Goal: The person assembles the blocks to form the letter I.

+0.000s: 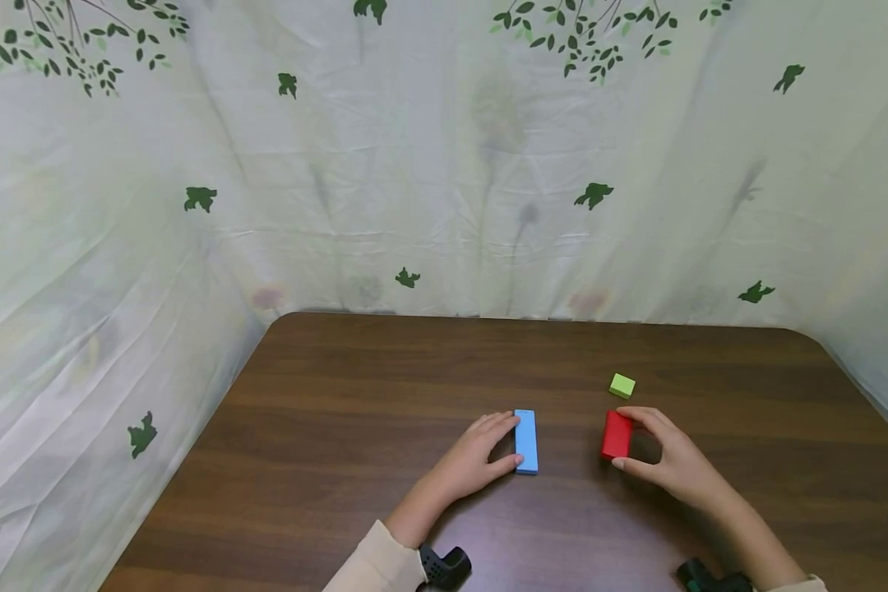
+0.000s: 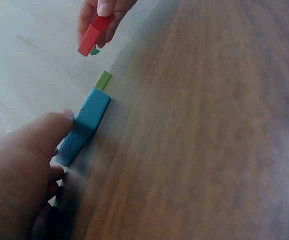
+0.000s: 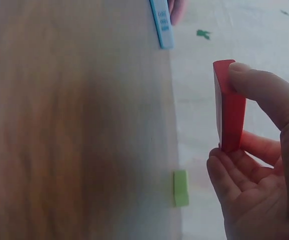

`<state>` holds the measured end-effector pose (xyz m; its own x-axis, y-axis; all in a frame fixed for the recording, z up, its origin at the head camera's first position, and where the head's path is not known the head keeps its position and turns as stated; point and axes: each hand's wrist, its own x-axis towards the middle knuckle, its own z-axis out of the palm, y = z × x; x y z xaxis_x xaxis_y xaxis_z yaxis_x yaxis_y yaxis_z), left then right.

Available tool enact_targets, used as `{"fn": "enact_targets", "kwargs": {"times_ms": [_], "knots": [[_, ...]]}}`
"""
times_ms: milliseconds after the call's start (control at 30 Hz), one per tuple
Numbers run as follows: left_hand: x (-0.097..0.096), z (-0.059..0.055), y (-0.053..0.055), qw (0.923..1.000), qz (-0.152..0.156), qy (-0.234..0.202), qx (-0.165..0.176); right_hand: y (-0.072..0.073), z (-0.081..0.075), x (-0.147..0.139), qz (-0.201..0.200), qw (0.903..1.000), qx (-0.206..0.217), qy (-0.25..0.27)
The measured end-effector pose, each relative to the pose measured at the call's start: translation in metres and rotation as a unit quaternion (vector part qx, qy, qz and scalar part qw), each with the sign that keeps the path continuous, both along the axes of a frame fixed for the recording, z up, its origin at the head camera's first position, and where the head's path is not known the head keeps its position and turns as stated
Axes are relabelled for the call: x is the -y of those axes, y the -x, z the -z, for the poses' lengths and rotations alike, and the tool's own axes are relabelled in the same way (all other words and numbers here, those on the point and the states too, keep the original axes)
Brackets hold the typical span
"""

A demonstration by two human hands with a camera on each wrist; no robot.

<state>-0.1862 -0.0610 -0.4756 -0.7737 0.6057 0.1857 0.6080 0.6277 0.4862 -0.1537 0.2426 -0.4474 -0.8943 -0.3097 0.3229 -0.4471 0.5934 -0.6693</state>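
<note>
A long blue block lies on the wooden table. My left hand is at its left side, thumb and fingertips spread apart and touching its left edge. In the left wrist view the thumb tip meets the blue block, and the other fingers are partly hidden behind it. My right hand pinches a red block between thumb and fingers at opposite ends. The right wrist view shows the red block held above the table. Just beyond it sits a small light green block.
The brown wooden table has rounded far corners. Behind it and along both sides hangs a pale curtain printed with leaves and birds. A black wrist device is on my left wrist, and another on the right.
</note>
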Motion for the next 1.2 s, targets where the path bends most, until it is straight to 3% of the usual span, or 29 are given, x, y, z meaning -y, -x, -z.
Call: {"fn": "enact_targets", "kwargs": {"times_ms": [233, 667, 1200], "knots": [[0.000, -0.001, 0.000, 1.0000, 0.000, -0.002, 0.005, -0.002, 0.001, 0.011, -0.019, 0.9998, 0.011, -0.002], [0.002, 0.000, 0.001, 1.0000, 0.002, -0.001, -0.008, -0.012, 0.008, 0.034, -0.054, 0.9983, -0.013, -0.016], [0.000, -0.001, -0.001, 1.0000, -0.005, -0.002, -0.001, -0.024, 0.020, 0.058, -0.123, 0.9917, -0.036, 0.006]]}}
